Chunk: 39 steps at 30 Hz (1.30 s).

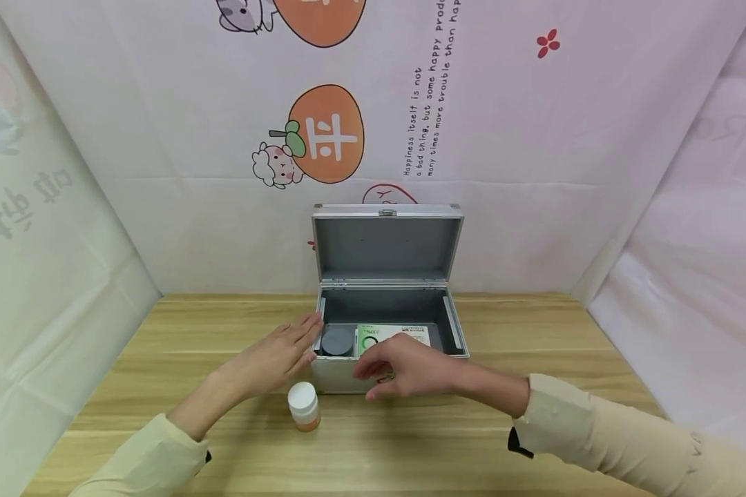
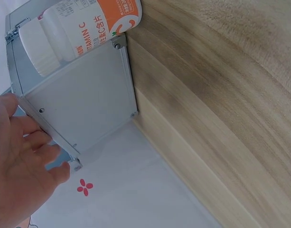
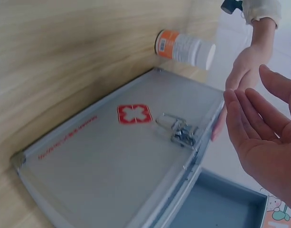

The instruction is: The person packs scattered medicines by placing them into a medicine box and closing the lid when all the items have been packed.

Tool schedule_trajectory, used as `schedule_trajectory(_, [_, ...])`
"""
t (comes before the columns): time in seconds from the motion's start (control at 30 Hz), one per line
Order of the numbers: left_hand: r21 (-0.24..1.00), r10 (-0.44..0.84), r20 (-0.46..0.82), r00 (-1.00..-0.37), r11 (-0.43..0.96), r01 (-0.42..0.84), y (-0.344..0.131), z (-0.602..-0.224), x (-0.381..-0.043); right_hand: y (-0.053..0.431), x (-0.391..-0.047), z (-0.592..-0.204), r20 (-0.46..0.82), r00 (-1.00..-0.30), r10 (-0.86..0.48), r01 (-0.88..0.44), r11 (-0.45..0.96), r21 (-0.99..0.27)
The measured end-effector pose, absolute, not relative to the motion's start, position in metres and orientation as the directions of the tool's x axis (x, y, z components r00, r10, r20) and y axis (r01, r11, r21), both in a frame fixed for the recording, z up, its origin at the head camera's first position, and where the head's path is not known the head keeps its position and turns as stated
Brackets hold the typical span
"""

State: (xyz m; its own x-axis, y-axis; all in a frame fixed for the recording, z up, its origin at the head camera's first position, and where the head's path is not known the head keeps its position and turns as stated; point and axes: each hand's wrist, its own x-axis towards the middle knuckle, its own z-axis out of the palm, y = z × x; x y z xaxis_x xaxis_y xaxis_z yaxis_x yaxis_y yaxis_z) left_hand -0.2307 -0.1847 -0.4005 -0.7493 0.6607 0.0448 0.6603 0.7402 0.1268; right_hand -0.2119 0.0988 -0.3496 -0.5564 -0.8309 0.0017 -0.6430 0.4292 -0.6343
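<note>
A silver first-aid case point(image 1: 338, 378) stands on the table with its grey-lined lid raised. My left hand point(image 1: 276, 355) rests at the case's left rim, fingers fairly straight, and holds nothing. In front of the case hovers my right hand point(image 1: 410, 369), its fingers loosely bent with nothing between them. A white and orange vitamin C bottle point(image 2: 83, 28) is upright by the front left corner of the case. Inside the case, a round grey-topped container point(image 1: 338, 342) sits at the left, beside a green and white box point(image 1: 404, 333) partly hidden by my right hand.
The wooden table point(image 1: 522, 338) extends to both sides of the case. Behind it hangs a white printed cloth point(image 1: 510, 228), with more cloth at the left and right. On the case's front, a metal latch point(image 3: 183, 135) and a red cross mark point(image 3: 121, 114) show.
</note>
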Motion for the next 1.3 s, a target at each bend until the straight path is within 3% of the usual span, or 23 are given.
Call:
schedule_trajectory(0.47, [0.052, 0.667, 0.054, -0.743, 0.741, 0.670, -0.184, -0.402, -0.233, 0.079, -0.206, -0.373, 0.026, -0.541, -0.841, -0.680, 0.419, -0.602])
schedule_trajectory(1.3, [-0.037, 0.738, 0.066, -0.671, 0.674, 0.738, -0.187, -0.399, -0.238, 0.056, -0.207, -0.389, -0.008, -0.556, -0.831, -0.668, 0.454, -0.589])
